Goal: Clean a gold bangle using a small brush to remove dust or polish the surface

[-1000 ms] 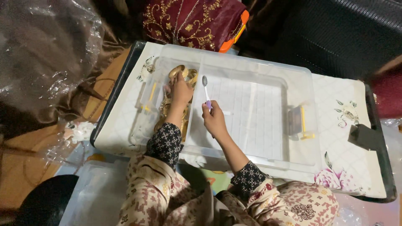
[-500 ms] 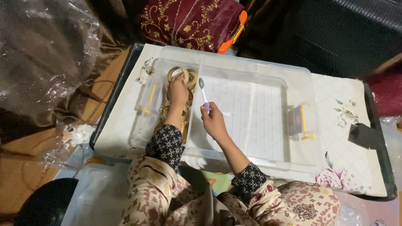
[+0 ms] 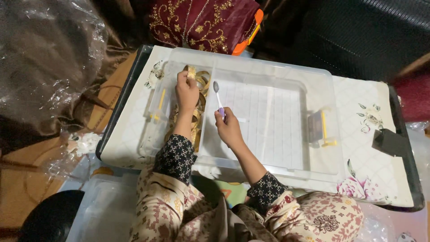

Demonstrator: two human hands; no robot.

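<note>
Hands work over a clear plastic bin point(image 3: 286, 80) set on a floral-covered table point(image 3: 380, 148). Left hand point(image 3: 186, 92) pinches a gold bangle point(image 3: 192, 71) above a heap of bangles point(image 3: 197, 118) in the bin's left compartment; right hand point(image 3: 228, 127), nearby but apart, grips a purple-handled toothbrush point(image 3: 218, 98), bristles up.

A clear plastic bin point(image 3: 286, 76) is set on a white floral-printed tray point(image 3: 380, 148). A gold bangle point(image 3: 192, 71) is pinched by the left hand point(image 3: 186, 92) above a heap of gold bangles point(image 3: 197, 118) lying at the bin's left end. A toothbrush point(image 3: 217, 96) with a purple handle is gripped upright in the right hand point(image 3: 229, 127), just beside the left hand. A small black block point(image 3: 390, 142) is seen on the tray's right edge.
</note>
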